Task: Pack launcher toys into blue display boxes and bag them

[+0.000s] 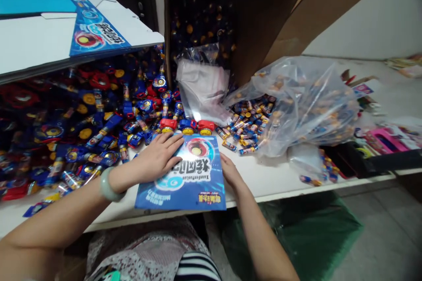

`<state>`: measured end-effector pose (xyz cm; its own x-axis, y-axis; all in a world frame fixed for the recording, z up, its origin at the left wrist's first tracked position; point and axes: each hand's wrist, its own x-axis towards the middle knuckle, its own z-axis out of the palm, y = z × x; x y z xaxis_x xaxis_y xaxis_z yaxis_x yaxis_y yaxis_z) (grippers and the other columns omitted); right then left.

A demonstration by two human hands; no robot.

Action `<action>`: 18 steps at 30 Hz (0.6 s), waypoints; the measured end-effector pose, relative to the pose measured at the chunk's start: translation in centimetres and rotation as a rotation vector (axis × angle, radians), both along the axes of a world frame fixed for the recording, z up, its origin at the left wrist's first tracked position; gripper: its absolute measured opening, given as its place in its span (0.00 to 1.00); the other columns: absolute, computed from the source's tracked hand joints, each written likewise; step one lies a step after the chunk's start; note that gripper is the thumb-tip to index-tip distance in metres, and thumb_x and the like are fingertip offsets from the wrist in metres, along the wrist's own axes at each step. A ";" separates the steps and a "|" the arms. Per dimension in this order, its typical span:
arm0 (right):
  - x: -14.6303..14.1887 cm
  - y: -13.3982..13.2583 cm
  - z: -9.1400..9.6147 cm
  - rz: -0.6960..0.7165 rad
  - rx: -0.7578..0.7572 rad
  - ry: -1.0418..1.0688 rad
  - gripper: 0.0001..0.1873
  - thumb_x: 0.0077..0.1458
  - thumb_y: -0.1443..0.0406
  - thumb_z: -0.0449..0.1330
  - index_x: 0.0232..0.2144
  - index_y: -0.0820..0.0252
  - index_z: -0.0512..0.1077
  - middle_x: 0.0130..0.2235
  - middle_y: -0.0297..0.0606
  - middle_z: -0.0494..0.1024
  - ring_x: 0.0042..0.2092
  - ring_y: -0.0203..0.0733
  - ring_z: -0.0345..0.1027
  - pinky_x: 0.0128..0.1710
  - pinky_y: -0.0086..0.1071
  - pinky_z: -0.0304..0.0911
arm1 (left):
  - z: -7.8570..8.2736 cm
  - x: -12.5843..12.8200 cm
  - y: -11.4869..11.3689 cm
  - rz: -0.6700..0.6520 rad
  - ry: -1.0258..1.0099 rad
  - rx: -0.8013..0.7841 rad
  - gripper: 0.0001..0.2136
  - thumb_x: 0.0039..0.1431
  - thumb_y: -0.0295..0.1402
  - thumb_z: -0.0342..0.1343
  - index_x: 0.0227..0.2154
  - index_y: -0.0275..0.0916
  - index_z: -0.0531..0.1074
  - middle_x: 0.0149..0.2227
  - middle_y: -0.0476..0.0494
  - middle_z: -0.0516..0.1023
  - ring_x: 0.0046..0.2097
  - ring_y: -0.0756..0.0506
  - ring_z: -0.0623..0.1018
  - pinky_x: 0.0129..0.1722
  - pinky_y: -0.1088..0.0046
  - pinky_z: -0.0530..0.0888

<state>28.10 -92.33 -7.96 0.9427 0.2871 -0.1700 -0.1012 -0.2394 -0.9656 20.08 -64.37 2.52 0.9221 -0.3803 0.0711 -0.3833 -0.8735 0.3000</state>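
A blue printed cardboard box [194, 191] lies on the white table in front of me, its lettering upside down to my view. Flat across its upper left part rests my left hand [161, 158], fingers stretched out together; a pale green bangle is on that wrist. My right hand [230, 171] holds the box's right side, with its fingertips partly hidden. Along the far edge of the box show a red toy [168, 125], a blue toy [188, 127] and another red toy [206, 127], each with a yellow round part.
A big heap of blue and red toys [89, 131] covers the left. Stacked printed card [36, 37] juts over it. Behind stands an open brown carton [257, 13] with more toys. A clear bag [306, 101] spills small tubes [247, 127] on the right. The table edge [280, 195] is near.
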 end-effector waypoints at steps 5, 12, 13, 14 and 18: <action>10.0 0.8 4.1 -0.073 -0.395 -0.246 0.26 0.64 0.51 0.49 0.48 0.62 0.78 0.50 0.46 0.82 0.53 0.46 0.74 0.57 0.39 0.67 | -0.2 -0.6 0.1 0.020 0.014 0.043 0.27 0.71 0.46 0.41 0.67 0.38 0.59 0.70 0.39 0.59 0.68 0.31 0.61 0.67 0.45 0.61; 20.9 7.9 4.3 -0.002 -0.799 -0.137 0.13 0.57 0.61 0.66 0.40 0.66 0.78 0.49 0.49 0.81 0.55 0.49 0.74 0.59 0.46 0.65 | 0.2 0.4 -0.5 0.016 0.003 0.120 0.26 0.72 0.46 0.41 0.67 0.38 0.61 0.69 0.41 0.61 0.67 0.33 0.62 0.66 0.47 0.63; 21.0 8.1 3.9 -0.004 -0.817 -0.137 0.11 0.57 0.62 0.66 0.39 0.65 0.78 0.48 0.47 0.81 0.54 0.47 0.74 0.58 0.46 0.65 | 0.0 0.3 -0.4 0.025 -0.012 0.125 0.26 0.72 0.46 0.41 0.66 0.38 0.61 0.69 0.41 0.62 0.67 0.33 0.63 0.66 0.46 0.63; 20.9 8.0 3.6 -0.015 -0.822 -0.151 0.09 0.58 0.63 0.65 0.38 0.64 0.78 0.48 0.46 0.81 0.54 0.47 0.74 0.58 0.44 0.65 | -0.2 0.3 -0.3 0.038 -0.028 0.129 0.26 0.72 0.46 0.42 0.66 0.38 0.61 0.69 0.41 0.62 0.66 0.32 0.63 0.66 0.45 0.63; 20.7 6.5 3.3 -0.129 -0.722 -0.281 0.11 0.57 0.68 0.59 0.41 0.61 0.79 0.51 0.48 0.80 0.58 0.49 0.71 0.58 0.34 0.61 | -0.9 0.2 -0.3 0.059 -0.063 0.122 0.27 0.71 0.46 0.43 0.66 0.37 0.62 0.68 0.39 0.63 0.64 0.30 0.63 0.64 0.41 0.63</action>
